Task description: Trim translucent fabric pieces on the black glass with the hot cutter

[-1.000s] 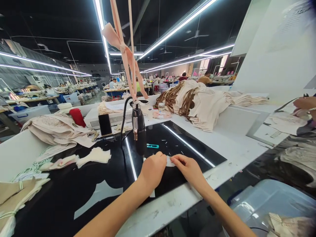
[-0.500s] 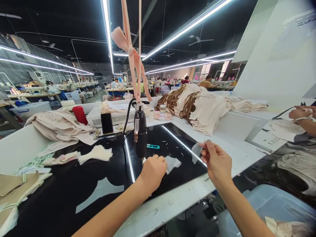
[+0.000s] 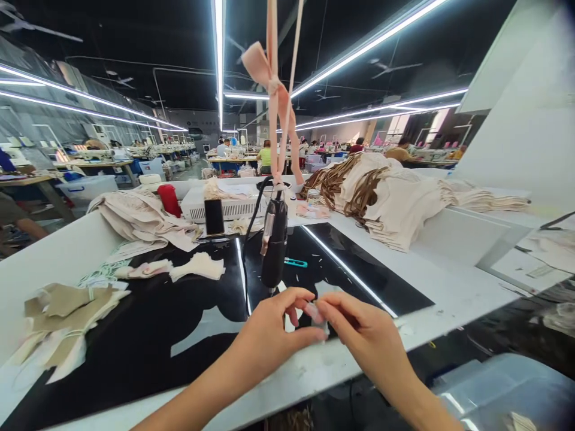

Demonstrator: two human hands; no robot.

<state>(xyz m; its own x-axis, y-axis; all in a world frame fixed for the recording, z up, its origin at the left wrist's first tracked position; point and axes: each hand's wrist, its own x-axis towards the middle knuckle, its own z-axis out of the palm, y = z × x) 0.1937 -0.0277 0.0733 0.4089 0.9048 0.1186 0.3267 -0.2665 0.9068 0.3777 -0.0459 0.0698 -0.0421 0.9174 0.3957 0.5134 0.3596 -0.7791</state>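
Observation:
Both hands are together above the near edge of a glossy black panel (image 3: 148, 347). My right hand (image 3: 366, 326) pinches a small, translucent whitish fabric piece (image 3: 320, 323) between thumb and fingers. My left hand (image 3: 278, 320) curves around the same piece from the other side, its fingertips and thumb at the edges. Just behind the fingers lies another translucent piece (image 3: 327, 288), partly covered. A black hand-held tool (image 3: 274, 245) with a metal lever hangs in front of my left hand from a peach fabric strip (image 3: 274, 120). Left of my wrist, a curved translucent cutout (image 3: 206, 329) lies flat.
A teal cutter (image 3: 296, 263) lies beyond the tool. Cream fabric pieces (image 3: 197, 267) and tied beige bundles (image 3: 72, 311) lie left. Behind are a phone (image 3: 214, 216), a white vented box (image 3: 193, 209) and a large fabric stack (image 3: 404, 197). A plastic bin (image 3: 507, 383) stands lower right.
My right hand has moved left with its translucent piece to meet my left hand. My left hand has lifted and turned, its fingers now around the piece. The view has shifted left.

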